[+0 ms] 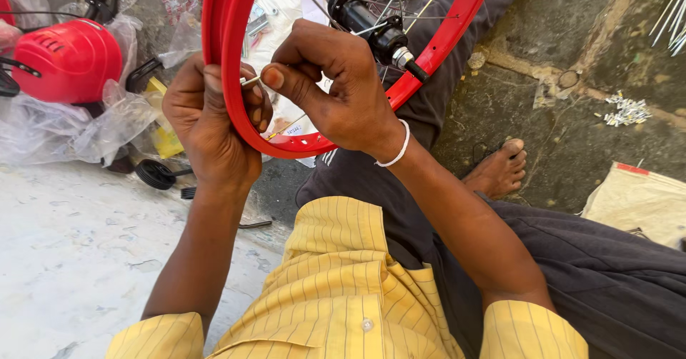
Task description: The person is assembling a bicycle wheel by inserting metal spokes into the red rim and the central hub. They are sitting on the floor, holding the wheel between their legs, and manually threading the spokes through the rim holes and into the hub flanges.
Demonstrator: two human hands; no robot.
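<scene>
Rim [236, 59] fills the top of the view, a big red bicycle wheel hoop standing on edge over the person's dark-trousered lap, and everything here hangs off it. Inside the rim, up and to the right, sits the black hub [371, 27] with thin spokes [421, 5] fanning out toward the red hoop. Left of the rim, a red helmet-shaped part [68, 59] lies wrapped in clear plastic [107, 120] on the ground. Below it and nearer the rim, a small black wheel [155, 174] rests on the pale floor. Now the hands: the left hand [211, 127] is wrapped tight around the rim's left arc, fingers curled over the red edge, clamping it steady. The right hand [336, 87] comes in from inside the rim, thumb and forefinger pinched together on a small silver nipple [251, 81] right at the rim's inner face, just beside the left fingers. Far right of the rim, a little heap of silver nipples [626, 110] lies on the dark ground.
</scene>
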